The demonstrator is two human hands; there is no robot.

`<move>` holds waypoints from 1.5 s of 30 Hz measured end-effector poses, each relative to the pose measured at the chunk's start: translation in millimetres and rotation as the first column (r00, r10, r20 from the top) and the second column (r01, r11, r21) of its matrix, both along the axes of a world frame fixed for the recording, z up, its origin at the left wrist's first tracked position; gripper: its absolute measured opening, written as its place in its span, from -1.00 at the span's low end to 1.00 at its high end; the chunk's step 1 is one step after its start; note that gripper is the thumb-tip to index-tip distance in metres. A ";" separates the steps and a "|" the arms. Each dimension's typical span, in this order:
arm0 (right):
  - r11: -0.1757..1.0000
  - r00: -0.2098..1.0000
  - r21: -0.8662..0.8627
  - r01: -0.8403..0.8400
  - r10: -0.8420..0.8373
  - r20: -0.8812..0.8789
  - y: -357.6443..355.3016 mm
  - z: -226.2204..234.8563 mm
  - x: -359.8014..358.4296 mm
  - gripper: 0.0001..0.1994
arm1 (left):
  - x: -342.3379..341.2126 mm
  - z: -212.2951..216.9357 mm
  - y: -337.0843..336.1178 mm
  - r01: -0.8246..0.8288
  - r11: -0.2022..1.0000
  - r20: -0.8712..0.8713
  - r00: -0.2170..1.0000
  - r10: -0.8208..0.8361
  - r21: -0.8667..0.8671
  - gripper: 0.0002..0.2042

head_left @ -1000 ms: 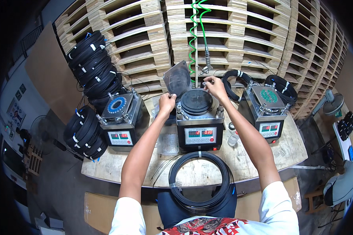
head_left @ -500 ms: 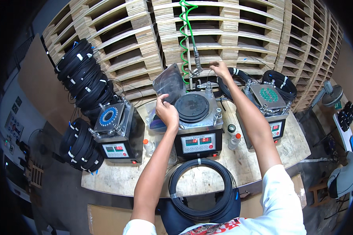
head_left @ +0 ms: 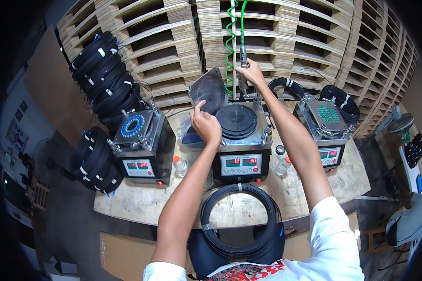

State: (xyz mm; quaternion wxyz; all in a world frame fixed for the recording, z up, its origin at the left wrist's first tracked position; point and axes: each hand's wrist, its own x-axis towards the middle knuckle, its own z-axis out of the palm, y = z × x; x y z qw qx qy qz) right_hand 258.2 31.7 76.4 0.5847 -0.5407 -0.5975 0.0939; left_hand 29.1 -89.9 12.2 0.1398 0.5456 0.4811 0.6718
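My left hand (head_left: 206,124) is closed on the lower edge of a square metal plate (head_left: 209,89), which it holds tilted up. Beside that hand is the middle machine's round black disc (head_left: 237,121), lying uncovered on the machine's metal top. My right hand (head_left: 251,73) wraps round a metal air blow gun (head_left: 243,63), raised behind the disc at the end of a green coiled hose (head_left: 242,28). A coil of black cable (head_left: 206,206) lies at the table's front edge, over my lap.
Similar machines stand left (head_left: 138,145) and right (head_left: 330,133), topped with blue and green rings of fittings. Two orange-capped bottles (head_left: 180,166) flank the middle machine. Black cable coils (head_left: 103,79) are stacked at left. Wooden pallets (head_left: 286,28) rise behind the wooden table (head_left: 140,203).
My right hand has reached the blow gun and taken hold of it; the gun now stands more upright. The left hand still holds the plate. The middle machine's red display reading has changed.
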 end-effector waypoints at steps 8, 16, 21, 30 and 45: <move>0.971 0.934 -0.019 -0.237 0.222 -0.279 -159.2 1.5 -87.6 -0.74 | -14.0 -7.1 5.7 -0.053 0.996 -0.009 0.999 0.053 -0.071 -0.64; 0.997 0.952 0.067 0.038 -0.016 -0.305 -189.0 -20.4 -92.9 -0.76 | -6.7 0.5 -3.4 -0.082 0.994 -0.027 0.996 0.080 -0.067 -0.70; 0.997 0.927 0.072 -0.017 0.043 -0.373 -186.4 -19.4 -86.1 -0.73 | -8.2 2.8 -7.0 -0.097 0.988 -0.014 0.995 0.096 -0.119 -0.73; 0.996 0.908 0.067 -0.061 0.083 -0.410 -208.4 -30.5 -102.0 -0.73 | -6.9 3.9 -7.2 -0.130 0.984 -0.009 0.991 0.130 -0.118 -0.75; 0.993 0.881 0.062 -0.102 0.119 -0.458 -209.3 -28.4 -127.7 -0.72 | -6.3 2.3 -5.3 -0.138 0.986 0.003 0.990 0.139 -0.090 -0.76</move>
